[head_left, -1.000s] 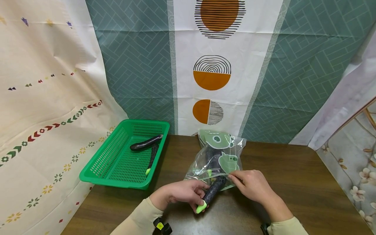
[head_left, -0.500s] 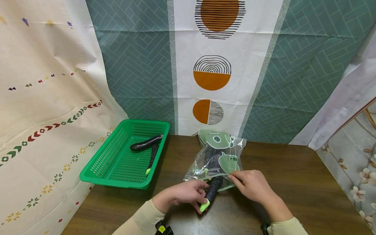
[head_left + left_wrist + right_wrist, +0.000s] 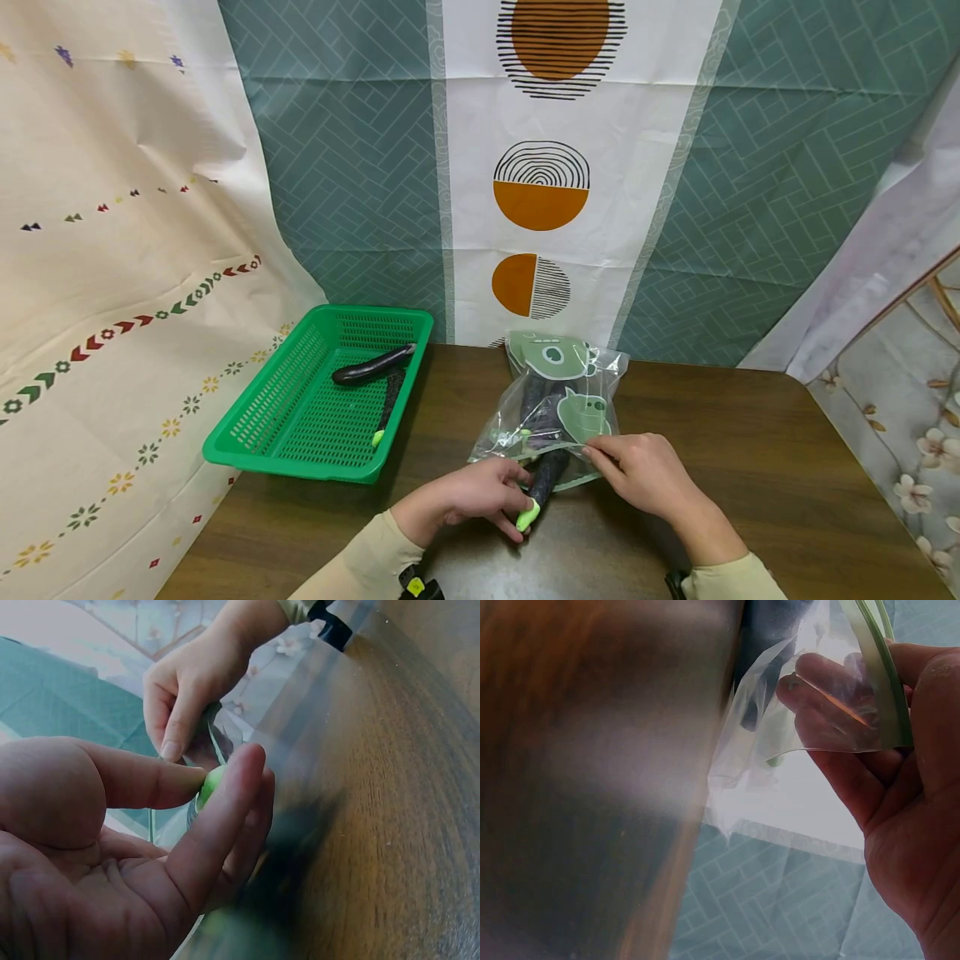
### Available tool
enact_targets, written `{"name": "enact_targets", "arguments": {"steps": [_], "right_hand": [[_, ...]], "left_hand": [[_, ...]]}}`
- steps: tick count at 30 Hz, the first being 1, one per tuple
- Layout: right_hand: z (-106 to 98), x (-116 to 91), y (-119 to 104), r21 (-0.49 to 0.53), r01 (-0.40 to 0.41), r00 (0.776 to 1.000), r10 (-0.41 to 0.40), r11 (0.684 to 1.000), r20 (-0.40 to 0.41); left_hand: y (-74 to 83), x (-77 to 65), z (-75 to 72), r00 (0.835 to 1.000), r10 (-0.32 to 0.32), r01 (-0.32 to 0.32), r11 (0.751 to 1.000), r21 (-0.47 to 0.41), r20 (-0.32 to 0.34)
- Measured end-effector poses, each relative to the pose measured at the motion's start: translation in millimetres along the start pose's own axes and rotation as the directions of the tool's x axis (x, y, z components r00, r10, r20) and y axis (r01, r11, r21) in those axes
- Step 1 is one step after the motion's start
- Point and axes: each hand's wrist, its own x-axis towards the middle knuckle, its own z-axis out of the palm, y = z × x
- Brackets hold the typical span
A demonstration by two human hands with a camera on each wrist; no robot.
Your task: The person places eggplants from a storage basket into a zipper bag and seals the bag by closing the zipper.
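In the head view, my left hand (image 3: 480, 497) pinches the bright green stem end of a dark eggplant (image 3: 549, 477) between thumb and fingers. The eggplant's far end lies inside the mouth of a clear zip bag (image 3: 498, 417) with green animal prints. My right hand (image 3: 648, 477) grips the bag's green-edged opening near its right side. Another dark eggplant (image 3: 534, 396) with a green stem shows through the plastic. In the left wrist view, the green stem (image 3: 213, 782) sits between thumb and fingers. The right wrist view shows fingers behind the clear film by the zip strip (image 3: 889, 690).
To the left on the wooden table (image 3: 720, 433) stands a green plastic basket (image 3: 247, 462). It contains a glossy dark eggplant (image 3: 367, 368) and a speckled one (image 3: 389, 404) with a green stem. Patterned cloths (image 3: 352, 167) hang behind and beside the table.
My left hand has shifted slightly right and forward, sliding the eggplant farther into the bag; the eggplant has turned a little more upright in view. My right hand holds still at the bag's edge.
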Motion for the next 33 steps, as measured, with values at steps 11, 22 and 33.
{"name": "enact_targets", "arguments": {"steps": [11, 22, 33], "right_hand": [[0.0, -0.7, 0.0, 0.001, 0.001, 1.0, -0.001, 1.0, 0.0], [-1.1, -0.1, -1.4, 0.009, -0.008, 1.0, 0.007, 1.0, 0.001], [-1.0, -0.2, -0.6, -0.003, -0.003, 1.0, 0.003, 1.0, -0.009]], "left_hand": [[-0.6, 0.0, 1.8, 0.999, -0.014, 0.015, 0.999, -0.033, 0.042], [-3.3, 2.1, 2.0, 0.997, -0.008, 0.011, 0.999, -0.04, 0.072], [-2.8, 0.9, 3.3, 0.999, 0.014, -0.012, 0.999, -0.052, 0.037]]}}
